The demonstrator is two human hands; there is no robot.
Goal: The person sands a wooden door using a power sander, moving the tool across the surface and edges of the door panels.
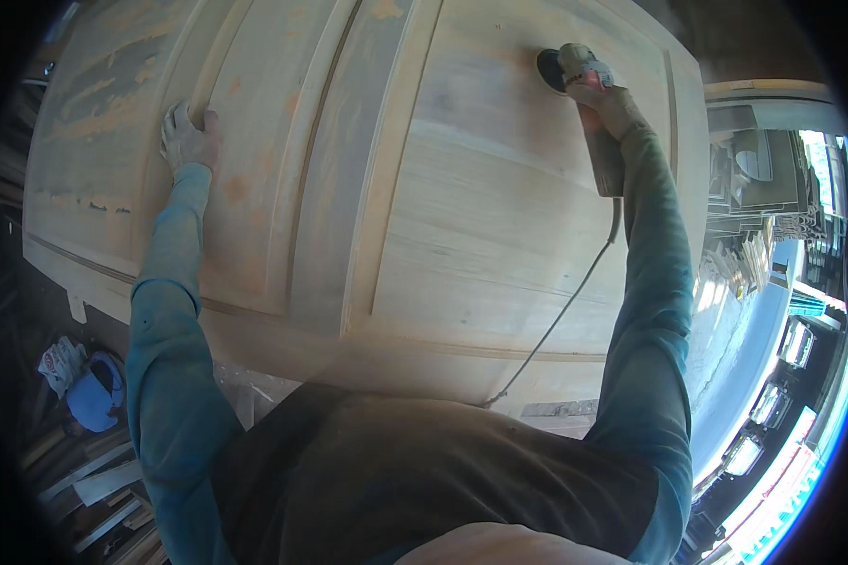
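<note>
Nearest of all is one dark top on the person. Past it spreads one big wooden piece, pale like sand, and three long panels show on it. Its wood has cloudy grey parts, orange spots and some dark streaks. Two blue-green sleeves reach over it, one on each side. Down at the lower left is one pile of wood strips, too many to count. One power tool is up near the top right, over the widest panel. It is long and grey-brown, with a light grey head and a reddish bit by the fingers. One blue thing, maybe a cap, lies at the left, just beside one white bag. Two hands show: the right hand is wrapped around the tool near its head, and the left hand is open and rests on the wood. One thin grey cord runs from the tool's back end down toward the person. One dark round disc sits on the tool's head; I cannot tell if it touches the wood.
</note>
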